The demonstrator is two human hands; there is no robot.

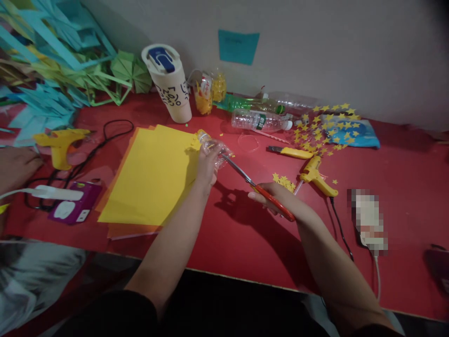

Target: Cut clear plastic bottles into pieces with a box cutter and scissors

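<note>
In my left hand (207, 166) is a clear plastic bottle piece (221, 162), its capped neck pointing to the far left. My right hand (271, 199) is closed round the red handles of a pair of scissors (240, 169). The scissor blades reach to the edge of the clear plastic, beside my left fingers; whether they bite into it I cannot tell. Under and left of the bottle piece lies a stack of yellow paper (150, 173) with orange sheets beneath. Small yellow scraps lie near the bottle neck.
A yellow glue gun (317, 177), a utility knife (291, 152) and yellow paper stars (285, 182) lie to the right. Plastic bottles (261, 120) and a white tumbler (170, 89) stand or lie behind. At left are another glue gun (61, 146), a purple power strip (75, 203) and another person's hand (19, 164).
</note>
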